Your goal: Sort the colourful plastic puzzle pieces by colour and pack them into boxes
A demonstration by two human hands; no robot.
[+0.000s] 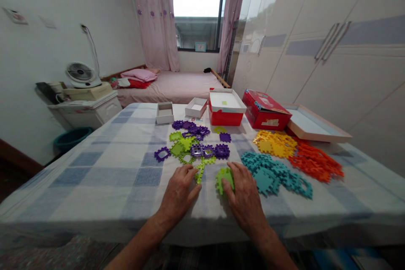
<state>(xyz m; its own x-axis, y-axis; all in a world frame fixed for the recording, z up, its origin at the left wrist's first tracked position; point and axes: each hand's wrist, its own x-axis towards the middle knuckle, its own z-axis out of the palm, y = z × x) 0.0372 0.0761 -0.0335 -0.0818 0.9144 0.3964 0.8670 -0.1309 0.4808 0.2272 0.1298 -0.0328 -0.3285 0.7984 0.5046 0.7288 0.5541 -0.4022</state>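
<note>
My left hand (180, 187) rests low over the table, its fingertips closed on a light green toothed building piece (200, 171) that stands on edge. In my right hand (243, 190), thumb and fingers grip a flat light green building piece (220, 180). Beyond the hands, purple building pieces (209, 151) and more green building pieces (177, 148) lie in a loose mix. Just right of my right hand spreads a pile of teal building pieces (267, 179); the parts under my fingers are hidden.
Yellow pieces (275, 144) and orange-red pieces (316, 162) lie in heaps at the right. Along the table's far side stand two small boxes (165, 120) (196, 113), a red-and-white box (226, 117), a red box (262, 112) and a shallow lid (322, 128). A checked cloth (126, 177) covers the table.
</note>
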